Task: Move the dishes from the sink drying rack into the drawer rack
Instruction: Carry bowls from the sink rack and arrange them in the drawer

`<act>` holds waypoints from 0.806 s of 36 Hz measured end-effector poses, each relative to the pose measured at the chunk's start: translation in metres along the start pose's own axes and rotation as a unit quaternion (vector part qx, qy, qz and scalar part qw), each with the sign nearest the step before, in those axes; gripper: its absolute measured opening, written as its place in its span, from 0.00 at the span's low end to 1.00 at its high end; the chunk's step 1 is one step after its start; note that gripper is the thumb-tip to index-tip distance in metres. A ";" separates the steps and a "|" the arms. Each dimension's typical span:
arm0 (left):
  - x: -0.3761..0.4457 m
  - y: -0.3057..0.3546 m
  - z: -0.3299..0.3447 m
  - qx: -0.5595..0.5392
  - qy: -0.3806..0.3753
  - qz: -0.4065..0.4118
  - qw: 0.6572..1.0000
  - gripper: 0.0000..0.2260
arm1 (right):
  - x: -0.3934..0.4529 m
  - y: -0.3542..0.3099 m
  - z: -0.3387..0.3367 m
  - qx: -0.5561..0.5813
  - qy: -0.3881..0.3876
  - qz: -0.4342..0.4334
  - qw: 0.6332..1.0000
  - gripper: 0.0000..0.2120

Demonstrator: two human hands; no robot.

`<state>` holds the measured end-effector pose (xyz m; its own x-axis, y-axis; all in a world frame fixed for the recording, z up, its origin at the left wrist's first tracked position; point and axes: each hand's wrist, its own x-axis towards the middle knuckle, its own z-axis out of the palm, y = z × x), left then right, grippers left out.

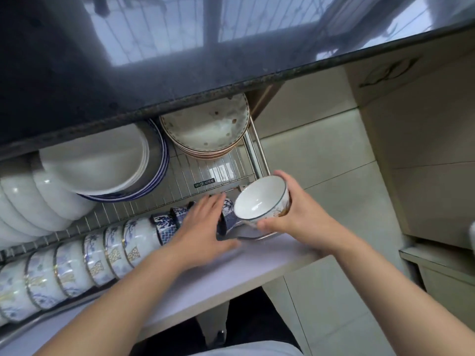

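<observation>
Below the dark desk (180, 80), the right hand (290, 219) gripped a white bowl (259, 199) while the flat, empty left hand (203, 222) steadied blue-patterned cups (167, 222) in the drawer rack (205, 173); crowding risked chipping.

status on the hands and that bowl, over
Right hand grips white bowl over drawer rack. Left hand flat against blue patterned bowls. Row end looks free.

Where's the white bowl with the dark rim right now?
In the head view, the white bowl is in the right hand, tilted, at the right end of the drawer rack, beside the blue patterned bowls under the left hand.
</observation>
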<state>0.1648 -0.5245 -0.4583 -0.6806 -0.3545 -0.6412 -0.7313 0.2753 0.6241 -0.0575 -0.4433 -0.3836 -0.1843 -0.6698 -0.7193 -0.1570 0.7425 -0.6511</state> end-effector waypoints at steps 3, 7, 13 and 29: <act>0.021 -0.010 0.011 0.128 0.035 0.007 0.991 0.44 | 0.007 -0.005 -0.008 -0.184 0.010 -0.053 0.982 0.60; 0.024 -0.018 0.018 0.163 0.056 -0.011 0.985 0.38 | 0.016 -0.019 0.009 -0.407 -0.054 -0.173 0.895 0.58; 0.002 -0.030 0.022 0.181 0.098 -0.037 0.978 0.35 | 0.052 -0.021 0.061 -0.623 -0.066 -0.277 0.729 0.47; -0.026 -0.043 0.021 0.094 0.089 -0.119 0.984 0.36 | 0.100 0.023 0.092 -0.610 -0.131 -0.221 0.749 0.54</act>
<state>0.2128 -0.5082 -0.4782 -0.4831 -0.5749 -0.6604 -0.8756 0.3202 0.3618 0.0100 -0.4940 -0.4932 0.3195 -0.7114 -0.6259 -0.9464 -0.2063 -0.2486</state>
